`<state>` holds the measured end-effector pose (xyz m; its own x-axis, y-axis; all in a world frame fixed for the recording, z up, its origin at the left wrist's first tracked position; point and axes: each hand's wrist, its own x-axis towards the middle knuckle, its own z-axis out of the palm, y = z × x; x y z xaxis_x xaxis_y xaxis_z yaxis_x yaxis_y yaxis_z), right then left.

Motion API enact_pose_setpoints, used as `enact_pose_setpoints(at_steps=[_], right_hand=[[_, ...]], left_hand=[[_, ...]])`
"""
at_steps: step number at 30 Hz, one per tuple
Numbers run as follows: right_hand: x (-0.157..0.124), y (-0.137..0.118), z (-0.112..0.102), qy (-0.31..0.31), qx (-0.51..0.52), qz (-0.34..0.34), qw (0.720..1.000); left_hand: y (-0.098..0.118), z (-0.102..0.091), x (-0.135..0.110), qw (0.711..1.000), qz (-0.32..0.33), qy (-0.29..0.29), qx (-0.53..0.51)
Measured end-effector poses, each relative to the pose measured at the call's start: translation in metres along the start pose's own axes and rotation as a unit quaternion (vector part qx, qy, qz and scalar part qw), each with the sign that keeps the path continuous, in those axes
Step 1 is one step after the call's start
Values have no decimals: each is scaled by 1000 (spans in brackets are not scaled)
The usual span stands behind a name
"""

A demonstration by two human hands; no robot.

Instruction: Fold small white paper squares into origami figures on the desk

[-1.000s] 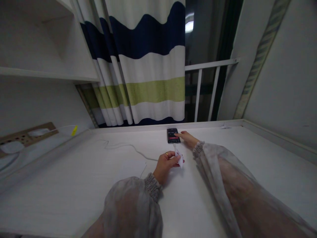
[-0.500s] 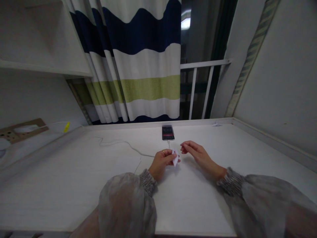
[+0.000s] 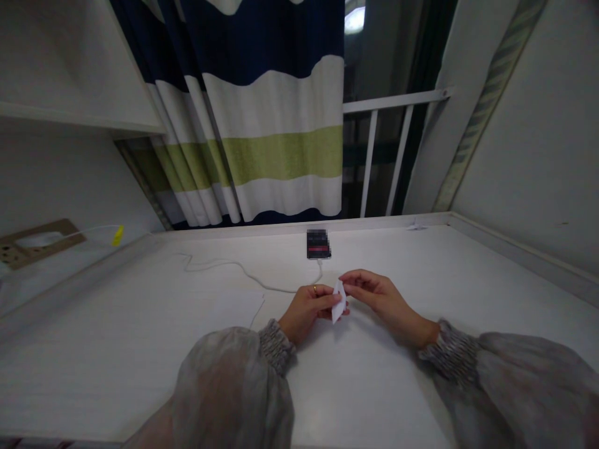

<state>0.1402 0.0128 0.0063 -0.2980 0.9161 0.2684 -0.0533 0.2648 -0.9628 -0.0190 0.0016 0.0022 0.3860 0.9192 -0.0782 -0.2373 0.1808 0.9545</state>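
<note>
A small piece of folded white paper (image 3: 339,302) is held upright above the desk, a pointed shape with creased sides. My left hand (image 3: 311,308), with a ring on one finger, is closed on it, the thumb pressing its near face. At the paper's upper right edge, the thumb and index finger of my right hand (image 3: 374,294) pinch together against it. How much of the edge lies between those fingertips is hard to make out. Beyond both hands lies a phone (image 3: 318,244) with a white cable (image 3: 248,272) plugged in.
A flat white sheet (image 3: 236,310) rests on the white desk (image 3: 365,399) left of my hands. A small white scrap (image 3: 415,226) lies by the back ledge. At the left wall are a socket panel (image 3: 70,227) and a yellow tag (image 3: 118,236). A striped curtain (image 3: 281,153) hangs behind.
My right hand has come in to the paper's upper edge, from which it was apart. My left hand has shifted slightly right with the paper. The view has tilted down a little.
</note>
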Motion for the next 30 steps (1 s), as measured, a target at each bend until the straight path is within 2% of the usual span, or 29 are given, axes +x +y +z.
enact_pose_setpoints(at_steps=[6, 11, 17, 23, 27, 30], right_hand=[[0, -2, -3, -16, -29, -18, 999], [0, -7, -7, -62, -167, -106, 978], [-2, -20, -10, -106, -316, -201, 921], [-1, -25, -17, -137, -395, -278, 865], [-2, -29, -19, -155, -456, -333, 811], [-3, -33, -19, -169, -517, -347, 764]], left_hand=[[1, 1, -1, 1000, -5, 11, 6], [-1, 1, -1, 1000, -1, -2, 13], [-4, -1, 1, 1000, 3, -9, 6], [-5, 0, 1, 1000, 15, 2, 17], [-5, 1, 0, 998, 32, 5, 49], [-5, 2, -1, 997, 34, -7, 65]])
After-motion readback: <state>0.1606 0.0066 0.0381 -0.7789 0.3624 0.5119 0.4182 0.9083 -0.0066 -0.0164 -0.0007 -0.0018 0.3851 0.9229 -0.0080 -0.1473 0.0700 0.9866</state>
